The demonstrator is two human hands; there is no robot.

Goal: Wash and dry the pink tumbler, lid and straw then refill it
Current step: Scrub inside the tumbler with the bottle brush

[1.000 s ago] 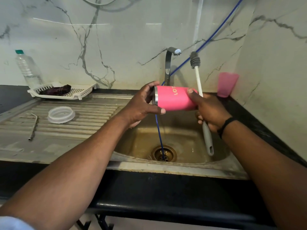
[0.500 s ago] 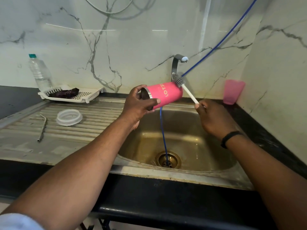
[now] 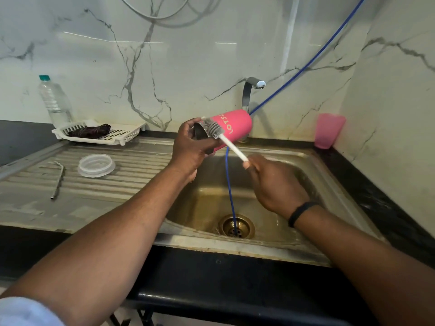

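My left hand (image 3: 190, 147) grips the pink tumbler (image 3: 235, 125) on its side above the sink, its steel mouth turned toward me and to the left. My right hand (image 3: 275, 184) holds the white handle of a bottle brush (image 3: 231, 144). The brush's grey bristle head lies at the tumbler's mouth, against the rim. The clear lid (image 3: 96, 165) lies flat on the ribbed drainboard to the left. A metal straw (image 3: 58, 180) lies further left on the same drainboard.
The steel sink basin (image 3: 313, 165) has a brass drain (image 3: 236, 225) with a blue hose (image 3: 229, 184) running into it. The tap (image 3: 251, 90) stands behind the tumbler. A pink cup (image 3: 328, 130) sits right, a white rack (image 3: 122, 135) and water bottle (image 3: 55, 102) left.
The tumbler has tilted so its mouth faces me more. My right hand swung the brush from upright beside the tumbler round to its mouth, and the bristle head now meets the rim.
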